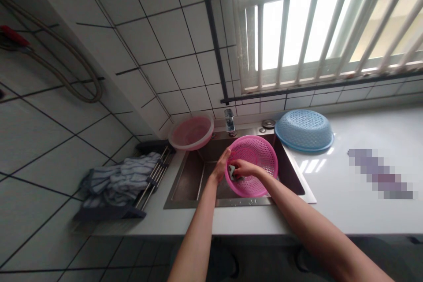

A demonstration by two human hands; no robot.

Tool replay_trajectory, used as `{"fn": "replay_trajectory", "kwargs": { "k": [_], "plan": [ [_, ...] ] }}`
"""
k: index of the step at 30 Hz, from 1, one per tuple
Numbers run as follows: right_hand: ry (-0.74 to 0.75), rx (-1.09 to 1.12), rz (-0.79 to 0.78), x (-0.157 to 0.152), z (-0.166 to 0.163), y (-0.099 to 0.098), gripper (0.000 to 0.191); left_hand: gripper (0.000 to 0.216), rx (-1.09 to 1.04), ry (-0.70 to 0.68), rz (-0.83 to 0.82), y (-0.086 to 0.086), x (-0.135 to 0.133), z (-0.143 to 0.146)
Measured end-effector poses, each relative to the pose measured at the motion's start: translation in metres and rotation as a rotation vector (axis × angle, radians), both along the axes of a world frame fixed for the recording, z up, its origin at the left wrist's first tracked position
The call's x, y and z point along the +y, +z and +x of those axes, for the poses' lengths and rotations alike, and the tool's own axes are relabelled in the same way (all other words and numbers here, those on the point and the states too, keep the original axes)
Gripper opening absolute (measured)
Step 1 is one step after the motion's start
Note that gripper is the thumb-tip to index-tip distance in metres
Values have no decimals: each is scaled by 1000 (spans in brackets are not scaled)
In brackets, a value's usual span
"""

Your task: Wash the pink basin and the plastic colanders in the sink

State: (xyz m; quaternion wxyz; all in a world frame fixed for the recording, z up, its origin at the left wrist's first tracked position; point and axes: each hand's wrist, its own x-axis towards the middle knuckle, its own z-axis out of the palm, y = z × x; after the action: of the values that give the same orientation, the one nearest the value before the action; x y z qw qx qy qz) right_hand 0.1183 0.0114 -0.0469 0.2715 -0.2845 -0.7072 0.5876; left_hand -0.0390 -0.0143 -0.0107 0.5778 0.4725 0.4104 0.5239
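A pink plastic colander [256, 156] with a perforated wall is tilted over the steel sink [191, 176], its open side facing me. My left hand [220, 166] grips its left rim from outside, fingers pointing up along the edge. Inside the colander, my right hand [243, 168] presses a small greenish-grey cloth or sponge [231, 172] against the left part of the inner wall. The right fingers are closed round it and hide part of it, so its exact kind is unclear.
Behind the sink stands a chrome faucet [229, 121], with a pink basin [193, 131] to its left. An upturned blue basket [306, 130] rests on the white counter [340, 211] at right. Striped towels [122, 178] lie on a rack [153, 180] at left.
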Motion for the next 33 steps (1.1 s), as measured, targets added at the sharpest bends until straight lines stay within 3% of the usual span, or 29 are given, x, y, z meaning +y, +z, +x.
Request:
{"fn": "replay_trajectory", "kwargs": {
  "k": [3,5,8,11,13,17,20,22,26,28,30,33],
  "plan": [
    [-397,105,159,14,6,3,26,57,-19,-11,13,2,0,3],
    [-688,175,186,26,14,6,27,55,-50,-46,25,3,0,6],
    [-843,314,72,35,23,9,33,51,-75,-115,50,7,-3,7],
    [-724,417,-16,31,22,14,32,48,-79,-155,5,10,-5,3],
    [-563,410,-17,22,17,19,28,49,-84,-116,-36,11,-6,-2],
    [-182,282,27,0,5,28,28,65,-133,0,-45,8,-5,-8],
    [-32,198,61,-10,0,33,28,67,-99,14,-94,4,-3,-7],
    [-78,205,66,-10,1,37,26,64,-82,-22,-137,3,-2,-5],
    [-491,337,77,-2,10,47,23,63,-188,-178,-157,5,-3,1],
    [-582,360,85,1,15,50,22,63,-232,-242,-165,6,-3,3],
    [-442,303,86,0,17,49,21,67,-218,-253,-197,6,-3,3],
    [8,159,51,-7,12,40,17,74,-131,-224,-286,2,-1,-4]
  ]
}}
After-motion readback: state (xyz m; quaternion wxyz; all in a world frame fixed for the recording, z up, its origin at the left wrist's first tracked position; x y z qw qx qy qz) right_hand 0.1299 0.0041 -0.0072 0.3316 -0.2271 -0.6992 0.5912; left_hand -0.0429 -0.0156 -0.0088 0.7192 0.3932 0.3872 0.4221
